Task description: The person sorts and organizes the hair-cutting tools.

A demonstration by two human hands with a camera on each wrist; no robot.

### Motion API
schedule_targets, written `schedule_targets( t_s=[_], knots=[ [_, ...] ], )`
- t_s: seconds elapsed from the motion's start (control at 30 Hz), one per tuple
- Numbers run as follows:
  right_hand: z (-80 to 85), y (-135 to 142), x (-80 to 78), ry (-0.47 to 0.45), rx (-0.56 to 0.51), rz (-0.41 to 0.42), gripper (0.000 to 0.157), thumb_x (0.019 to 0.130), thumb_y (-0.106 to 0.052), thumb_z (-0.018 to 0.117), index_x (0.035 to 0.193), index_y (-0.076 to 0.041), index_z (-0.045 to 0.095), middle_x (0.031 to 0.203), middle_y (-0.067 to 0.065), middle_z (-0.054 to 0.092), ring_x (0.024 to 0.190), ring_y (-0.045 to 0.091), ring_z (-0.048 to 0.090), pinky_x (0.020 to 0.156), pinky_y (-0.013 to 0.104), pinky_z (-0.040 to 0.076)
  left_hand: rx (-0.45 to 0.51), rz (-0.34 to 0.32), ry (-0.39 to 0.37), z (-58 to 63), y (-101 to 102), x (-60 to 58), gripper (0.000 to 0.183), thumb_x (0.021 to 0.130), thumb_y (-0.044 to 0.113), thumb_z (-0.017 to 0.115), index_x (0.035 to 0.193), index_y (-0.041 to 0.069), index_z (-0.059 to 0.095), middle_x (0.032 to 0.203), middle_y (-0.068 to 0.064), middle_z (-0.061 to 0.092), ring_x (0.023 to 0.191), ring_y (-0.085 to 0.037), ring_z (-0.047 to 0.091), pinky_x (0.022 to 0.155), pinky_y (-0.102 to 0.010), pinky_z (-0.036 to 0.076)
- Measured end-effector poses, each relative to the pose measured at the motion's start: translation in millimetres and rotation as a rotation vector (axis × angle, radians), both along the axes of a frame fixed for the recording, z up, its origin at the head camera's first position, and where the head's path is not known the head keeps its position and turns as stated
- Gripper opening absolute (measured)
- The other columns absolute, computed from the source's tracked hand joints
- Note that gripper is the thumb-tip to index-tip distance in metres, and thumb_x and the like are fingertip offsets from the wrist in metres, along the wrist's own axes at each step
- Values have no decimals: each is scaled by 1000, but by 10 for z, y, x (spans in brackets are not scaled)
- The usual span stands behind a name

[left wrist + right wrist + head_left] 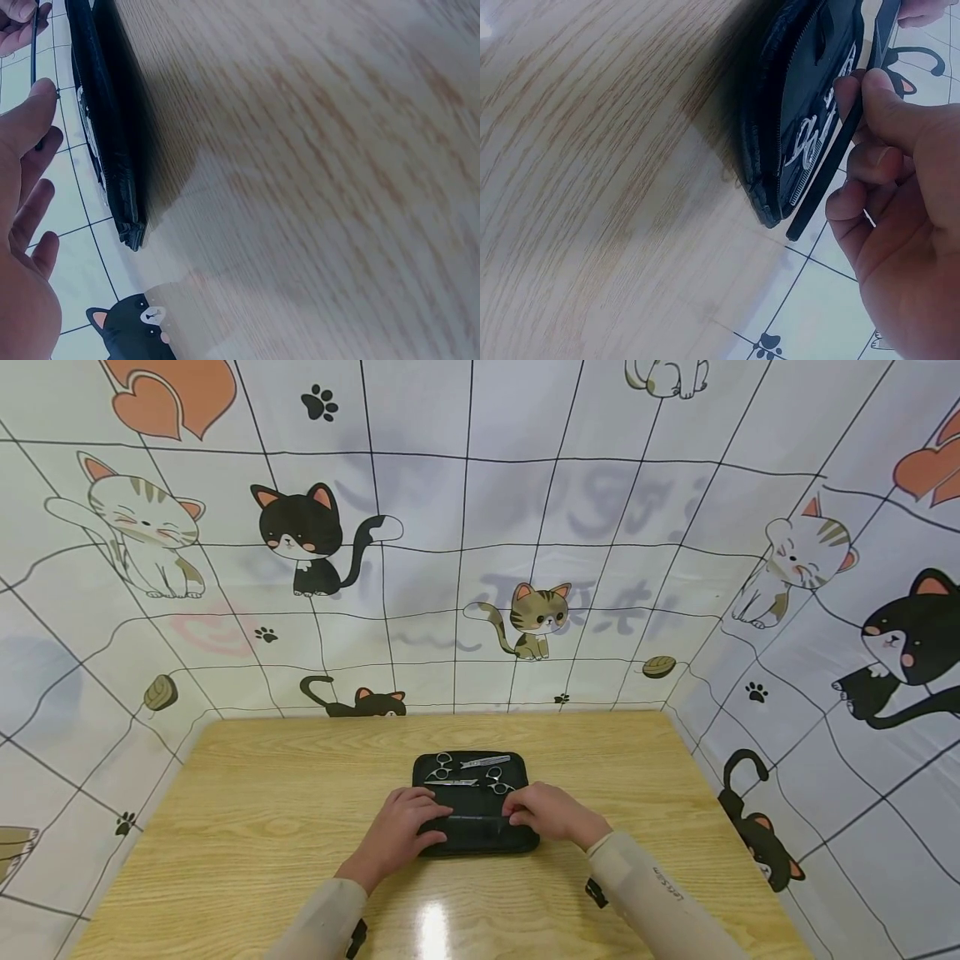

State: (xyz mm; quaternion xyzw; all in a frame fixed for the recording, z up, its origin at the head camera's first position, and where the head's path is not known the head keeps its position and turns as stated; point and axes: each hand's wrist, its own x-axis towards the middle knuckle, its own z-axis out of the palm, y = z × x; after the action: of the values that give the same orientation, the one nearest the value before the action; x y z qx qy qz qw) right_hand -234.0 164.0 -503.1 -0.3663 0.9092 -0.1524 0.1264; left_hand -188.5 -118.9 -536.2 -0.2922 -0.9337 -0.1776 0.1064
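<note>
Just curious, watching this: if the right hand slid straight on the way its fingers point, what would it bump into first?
Probably the left hand: the right hand points left along the slim black strip both hold over the black case. Depth is hard to judge.

A black fabric zip case (pixel 476 835) holds silver metal scissors (pixel 467 770) on a pale wood-grain table (pixel 247 810). The white backdrop cloth (pixel 600 510) carries a black grid with cartoon cats (black, tabby, white) and orange hearts.

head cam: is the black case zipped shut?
No, the black case lies open on the wooden table, with scissors showing in its far half while both hands rest on the near half.
</note>
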Motion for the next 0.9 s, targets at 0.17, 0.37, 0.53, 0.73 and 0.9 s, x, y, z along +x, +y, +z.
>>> schedule_targets(
  t_s=[0.17,0.37,0.53,0.73,0.9],
  knots=[
    [26,-20,15,5,3,3,9,88,-22,60,94,-20,66,89,-12,65,78,1,58,72,24,50,-12,-1,37,-12,3,-6,34,79,38,69,111,26,66,104,11,66,114,-13,50,99,-39,36],
    [31,-37,22,12,9,0,10,88,-23,60,95,-20,67,90,-12,65,80,2,58,73,25,51,-27,5,28,12,5,4,35,79,38,70,111,25,66,103,10,67,113,-14,50,99,-40,35],
    [20,-35,14,27,4,8,9,88,-22,60,94,-20,67,89,-12,65,80,1,58,73,25,51,-38,14,-7,21,-1,2,35,80,41,67,111,27,66,107,11,66,114,-13,50,101,-39,34],
    [13,-41,10,22,-2,11,11,89,-25,59,96,-21,67,93,-12,66,83,2,60,74,25,51,-5,13,28,20,-13,-3,31,79,40,68,106,26,68,103,11,67,108,-13,52,98,-40,35],
    [22,-46,3,46,-27,20,12,88,-27,60,97,-22,68,93,-13,66,84,1,60,76,24,51,7,13,53,17,-29,-19,30,78,39,68,105,25,67,99,10,66,104,-13,53,97,-40,35]
  ],
)
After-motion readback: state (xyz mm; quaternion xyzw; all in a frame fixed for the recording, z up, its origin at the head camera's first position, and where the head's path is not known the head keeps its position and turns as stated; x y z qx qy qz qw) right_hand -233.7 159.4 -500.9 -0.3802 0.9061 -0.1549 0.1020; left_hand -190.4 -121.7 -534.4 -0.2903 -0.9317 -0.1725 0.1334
